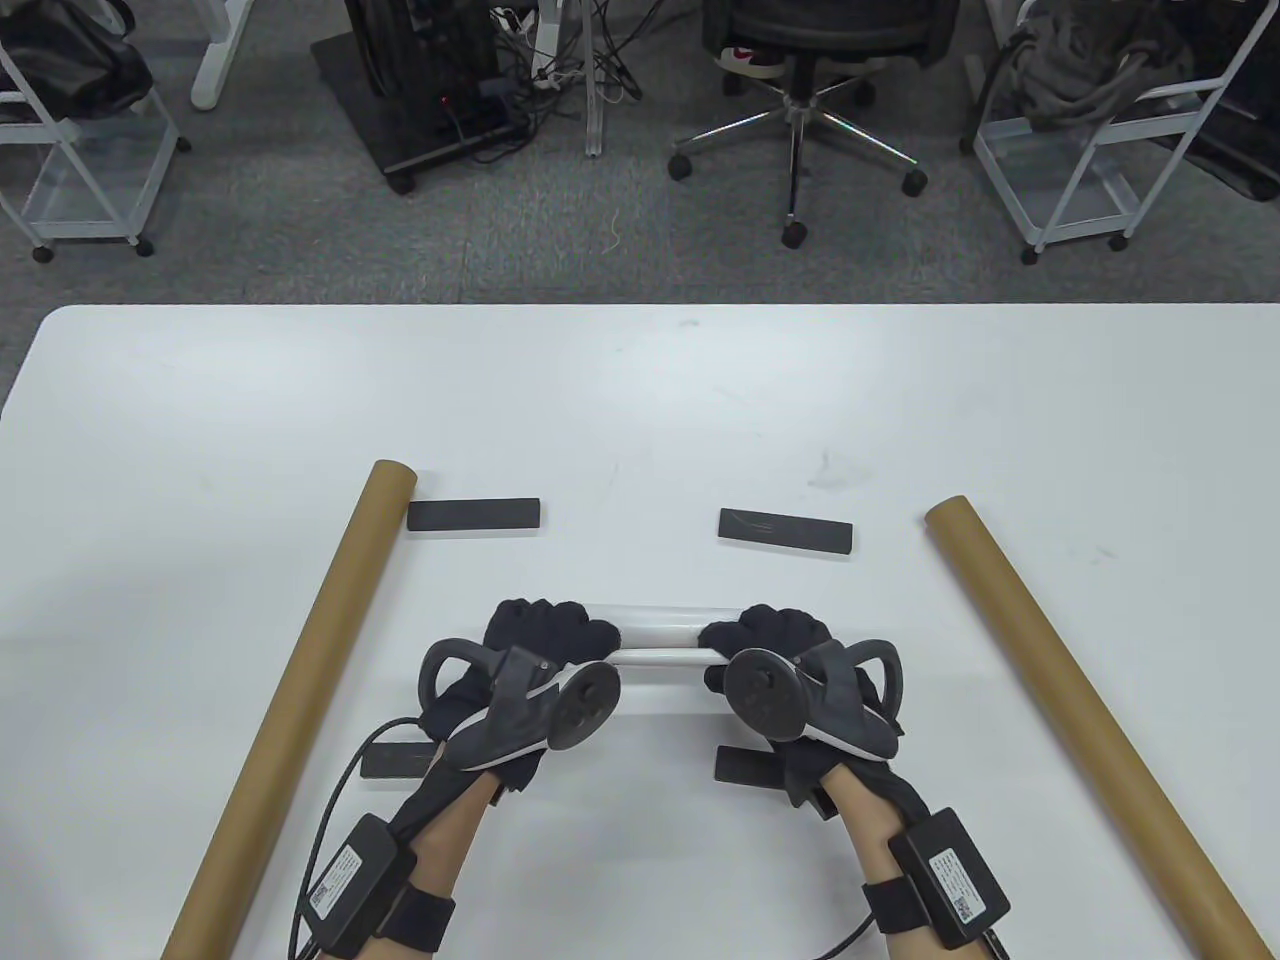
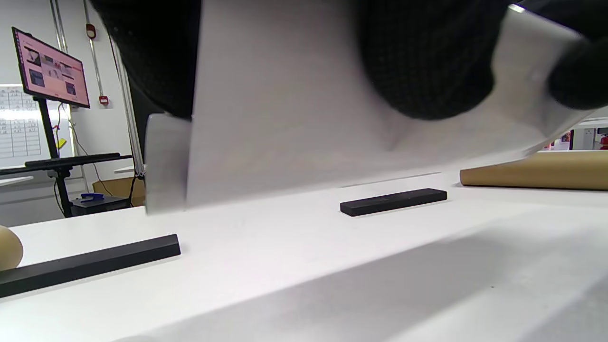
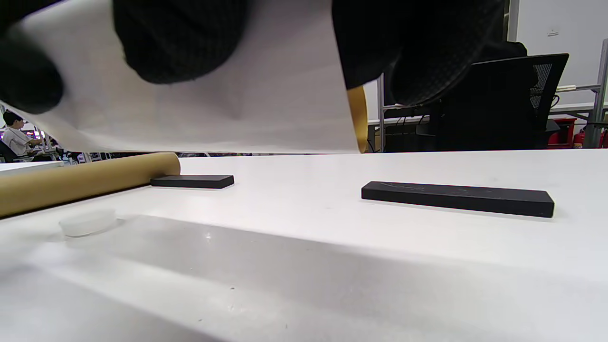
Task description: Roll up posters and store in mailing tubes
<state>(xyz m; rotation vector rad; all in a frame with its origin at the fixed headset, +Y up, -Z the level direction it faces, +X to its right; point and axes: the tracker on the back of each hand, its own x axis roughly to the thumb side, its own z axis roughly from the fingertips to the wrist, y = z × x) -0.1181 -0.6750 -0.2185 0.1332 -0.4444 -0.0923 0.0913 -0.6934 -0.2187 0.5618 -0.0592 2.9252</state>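
Presently, white bench bearing two brown mailing tubes, both lying unloaded; white poster between them, partly rolled, gripped by curled left hand and right hand fingers; rolling unfinished, tubing outstanding; four black weights alongside.

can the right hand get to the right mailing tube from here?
Probably yes, once freed. The right hand now grips the rolled poster with the left hand. Bare table lies between it and the right mailing tube.
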